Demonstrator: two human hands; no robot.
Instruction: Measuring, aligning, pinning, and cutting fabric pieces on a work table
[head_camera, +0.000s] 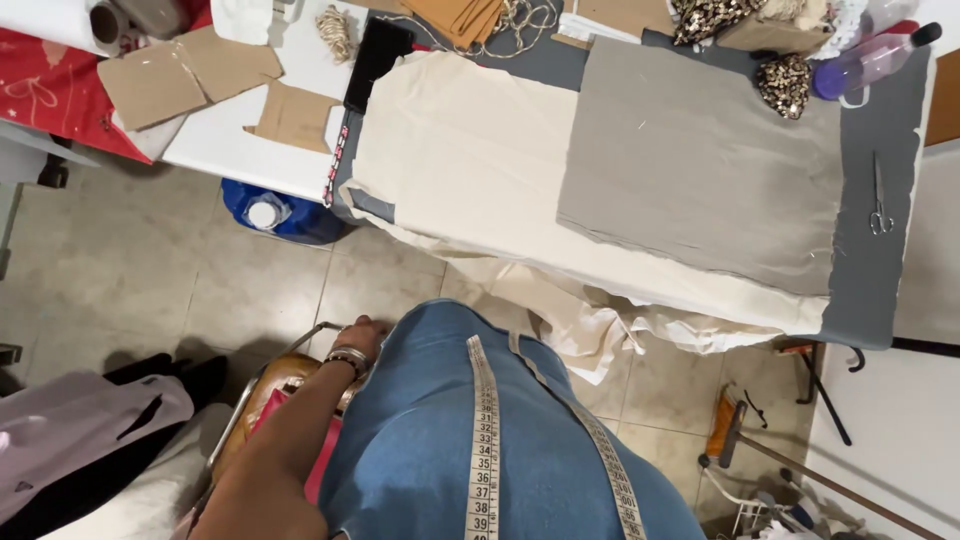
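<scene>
Counter: we list it as grey-covered, running across the top of the view, its right end and far edge cut off by the frame.

Cream fabric: spread flat on the counter, long axis running left to right; its near edge spills over the counter's front in folds, and how far down it reaches we cannot make out.

Grey fabric: a rectangle lying on the cream fabric toward the right, long axis slightly tilted down to the right.

Chair: we see a brown seat and metal frame at lower left, mostly hidden behind the arm and the denim garment.

Tape measure: draped over the denim, both strands running from the bottom of the frame up toward the counter; lower ends cut off.

Left hand: we note it resting on the chair's top rail, fingers curled about it, a bracelet at the wrist; the grip itself is partly hidden by the denim.

Right hand: out of view, so we cannot tell its state.

Scissors: small, on the counter's right end, blades pointing away from us.
</scene>
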